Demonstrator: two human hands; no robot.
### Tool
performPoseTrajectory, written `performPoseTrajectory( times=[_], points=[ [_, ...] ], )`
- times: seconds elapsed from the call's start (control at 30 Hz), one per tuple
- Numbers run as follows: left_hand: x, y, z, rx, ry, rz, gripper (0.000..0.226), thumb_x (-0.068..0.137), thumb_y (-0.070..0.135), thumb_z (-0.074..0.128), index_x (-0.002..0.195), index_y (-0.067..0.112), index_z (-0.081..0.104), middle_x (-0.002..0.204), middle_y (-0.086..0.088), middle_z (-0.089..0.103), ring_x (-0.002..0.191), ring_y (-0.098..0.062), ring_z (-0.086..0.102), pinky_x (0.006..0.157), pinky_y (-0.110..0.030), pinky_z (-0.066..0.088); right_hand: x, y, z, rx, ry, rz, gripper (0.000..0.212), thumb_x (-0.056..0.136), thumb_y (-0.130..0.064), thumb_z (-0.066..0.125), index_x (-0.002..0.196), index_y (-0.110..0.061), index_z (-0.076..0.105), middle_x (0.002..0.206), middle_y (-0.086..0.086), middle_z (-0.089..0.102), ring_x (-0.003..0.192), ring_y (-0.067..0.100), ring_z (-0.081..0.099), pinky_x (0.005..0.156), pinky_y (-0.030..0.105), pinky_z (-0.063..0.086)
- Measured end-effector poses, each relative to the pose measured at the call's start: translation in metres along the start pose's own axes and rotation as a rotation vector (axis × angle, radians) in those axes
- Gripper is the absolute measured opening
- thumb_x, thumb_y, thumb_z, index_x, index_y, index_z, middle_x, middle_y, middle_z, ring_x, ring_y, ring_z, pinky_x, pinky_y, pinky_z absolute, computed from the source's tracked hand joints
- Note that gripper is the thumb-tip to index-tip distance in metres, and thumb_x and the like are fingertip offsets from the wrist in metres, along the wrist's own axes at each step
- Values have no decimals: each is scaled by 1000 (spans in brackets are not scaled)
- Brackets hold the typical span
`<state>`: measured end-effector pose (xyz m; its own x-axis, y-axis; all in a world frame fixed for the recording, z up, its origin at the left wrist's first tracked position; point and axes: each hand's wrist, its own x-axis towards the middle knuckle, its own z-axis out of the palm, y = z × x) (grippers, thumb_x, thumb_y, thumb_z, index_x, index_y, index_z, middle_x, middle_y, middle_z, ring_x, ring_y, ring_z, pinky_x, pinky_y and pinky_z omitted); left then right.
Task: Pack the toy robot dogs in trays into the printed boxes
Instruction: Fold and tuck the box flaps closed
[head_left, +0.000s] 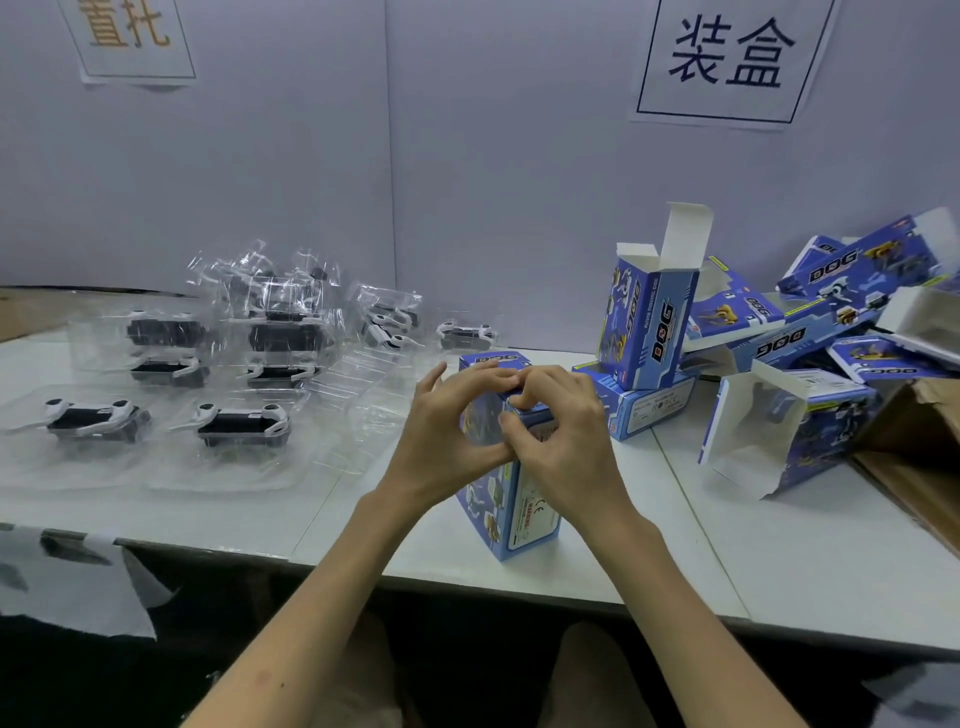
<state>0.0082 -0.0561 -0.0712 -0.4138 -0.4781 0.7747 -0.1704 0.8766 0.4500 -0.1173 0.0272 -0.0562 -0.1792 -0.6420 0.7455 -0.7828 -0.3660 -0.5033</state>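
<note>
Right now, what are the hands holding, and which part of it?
Both hold the upright blue DOG box at its top end: the left hand wraps its upper left side, the right hand pinches the top edge.

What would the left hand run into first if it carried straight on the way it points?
The blue box it holds: the left hand points forward and right, its fingers on the box's top, beside the right hand. Depth beyond is unclear.
</note>
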Motion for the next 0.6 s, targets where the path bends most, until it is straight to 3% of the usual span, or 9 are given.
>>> performPoseTrajectory(
  times=[0.1,0.2,0.27,0.37,0.43,0.5,0.6],
  points=[
    [-2,-3,-3,46,-6,16,51,73,36,83,119,18,68,129,7,66,127,-9,56,119,-48,25,-3,6,2,-17,16,-38,22,90,-18,67,84,-31,50,109,-10,63,112,14,48,95,48,47],
    [-3,0,-2,61,26,42,53,71,38,83,118,19,69,125,14,63,123,3,53,99,-55,44,-10,10,10,-19,88,-44,8,91,-27,62,88,-20,59,109,-7,64,112,12,49,93,43,50],
    [-6,3,-2,71,49,49,53,70,35,86,118,19,70,124,14,64,122,5,53,88,-52,48,-13,12,14,29,113,-40,10,91,-26,64,92,-16,62,113,-5,64,114,9,49,95,34,49],
    [-6,4,-7,133,38,86,54,70,40,87,117,20,70,124,12,68,119,-3,59,93,-44,44,-10,18,10,50,109,-57,9,88,-16,74,90,-17,66,129,-4,59,130,8,44,106,14,34],
    [0,2,-19,128,0,94,55,68,48,84,114,20,71,121,13,69,115,0,60,95,-34,41,-7,25,1,77,106,-74,9,87,-16,76,90,-20,69,131,-7,59,133,9,44,109,19,35],
    [9,-4,-34,122,18,66,47,69,42,86,107,19,73,117,13,70,108,-1,63,96,-26,39,-7,32,-11,143,106,-32,7,87,-19,76,92,-21,72,129,-8,63,131,9,49,105,35,45],
    [16,-18,-50,132,43,-4,31,76,26,84,103,15,76,109,9,72,99,1,66,91,-29,50,-8,39,-25,289,113,83,15,84,-25,73,97,-17,76,125,-7,67,125,9,57,102,43,51]
  ],
)
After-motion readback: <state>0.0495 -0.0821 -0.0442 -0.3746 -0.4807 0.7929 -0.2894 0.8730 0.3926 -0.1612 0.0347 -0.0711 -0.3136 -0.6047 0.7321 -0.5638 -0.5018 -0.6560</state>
